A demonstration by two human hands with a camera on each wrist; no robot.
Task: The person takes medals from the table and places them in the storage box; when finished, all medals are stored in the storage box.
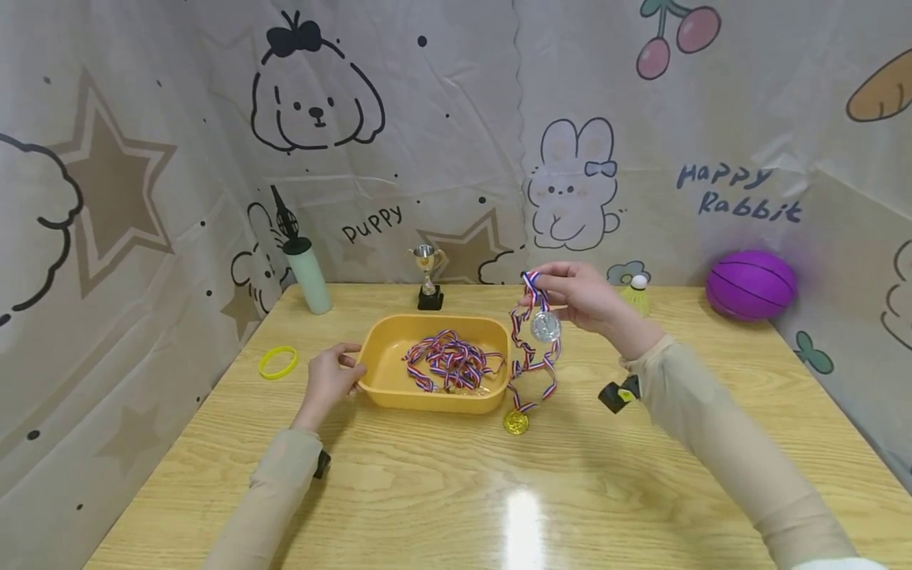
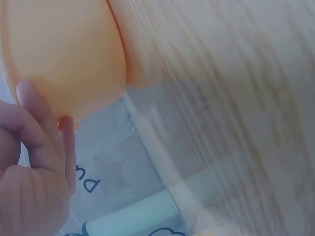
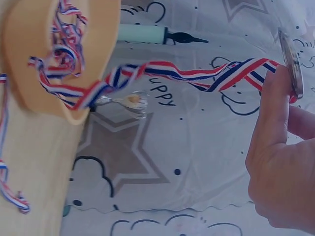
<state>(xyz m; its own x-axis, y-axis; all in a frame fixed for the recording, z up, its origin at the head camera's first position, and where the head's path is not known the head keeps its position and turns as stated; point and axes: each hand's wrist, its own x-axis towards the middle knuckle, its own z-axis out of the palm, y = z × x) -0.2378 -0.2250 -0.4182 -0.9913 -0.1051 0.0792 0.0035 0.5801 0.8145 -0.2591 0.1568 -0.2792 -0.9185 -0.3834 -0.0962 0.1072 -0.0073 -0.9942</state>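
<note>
An orange-yellow plastic basin (image 1: 416,402) stands on the table with a tangle of red, white and blue ribbons (image 1: 456,360) and some gold medals inside. My left hand (image 1: 330,384) grips its left end, fingers (image 2: 37,105) against the wall in the left wrist view. Above the table, right of the basin, my right hand (image 1: 580,297) pinches a striped ribbon with a silver medal (image 1: 546,326) hanging at the fingers. From there the ribbon (image 3: 182,73) runs down toward the basin in the right wrist view. A gold medal (image 1: 516,423) with its ribbon lies right of the basin.
At the back stand a green hand pump (image 1: 308,273), a small gold trophy cup (image 1: 427,273), a yellow shuttlecock (image 1: 636,294) and a purple ball (image 1: 751,285). A yellow wristband (image 1: 278,362) lies at the left. A printed curtain (image 1: 442,119) closes off the back.
</note>
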